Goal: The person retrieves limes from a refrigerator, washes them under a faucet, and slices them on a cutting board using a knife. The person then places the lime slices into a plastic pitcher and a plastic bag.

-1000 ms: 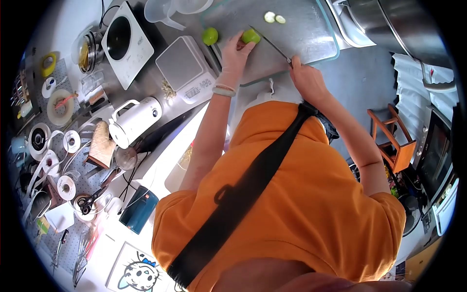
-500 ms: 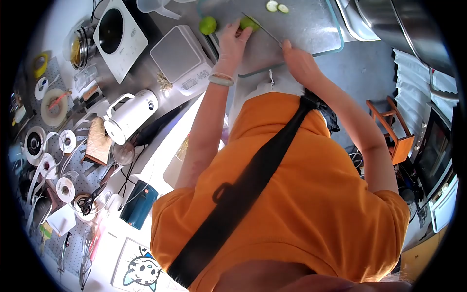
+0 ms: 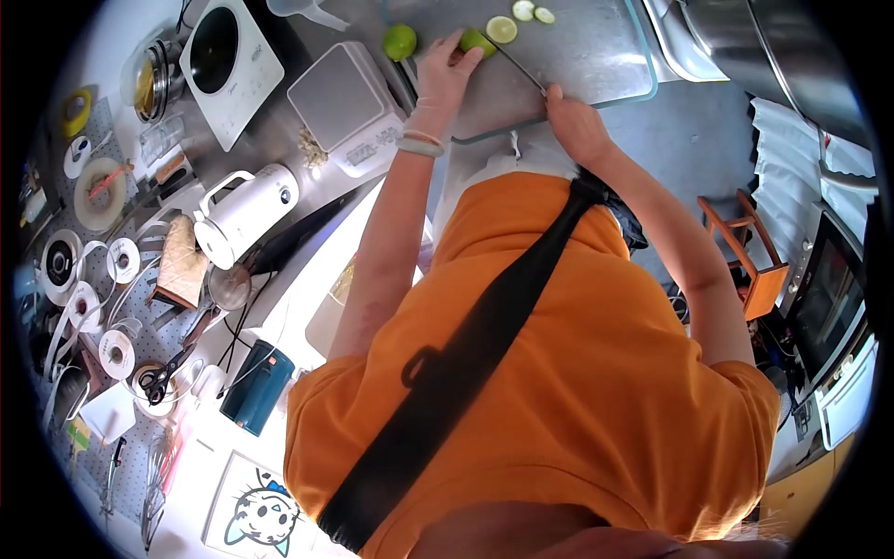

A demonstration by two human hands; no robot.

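Note:
On a glass-edged cutting board (image 3: 596, 79), my left hand (image 3: 444, 76), in a thin clear glove, holds a cut lime (image 3: 477, 42) by its left side. My right hand (image 3: 577, 123) is closed around the handle of a knife (image 3: 521, 67). The blade runs up and left, its far end at the lime's cut side. Just right of the blade lies a lime slice (image 3: 501, 29), with two smaller end slices (image 3: 523, 10) beyond it. A whole lime (image 3: 399, 43) sits left of my left hand.
A kitchen scale (image 3: 343, 98), a white kettle (image 3: 250, 212) and an induction cooker (image 3: 231, 70) stand to the left. Tape rolls and tools hang on a pegboard (image 3: 140, 307). A large metal pot (image 3: 792, 56) is at upper right, above a wooden stool (image 3: 759, 265).
A fresh round slice now lies beside the knife, separated from the lime. The knife's far end has dropped lower against the lime, and my left fingers have shifted slightly.

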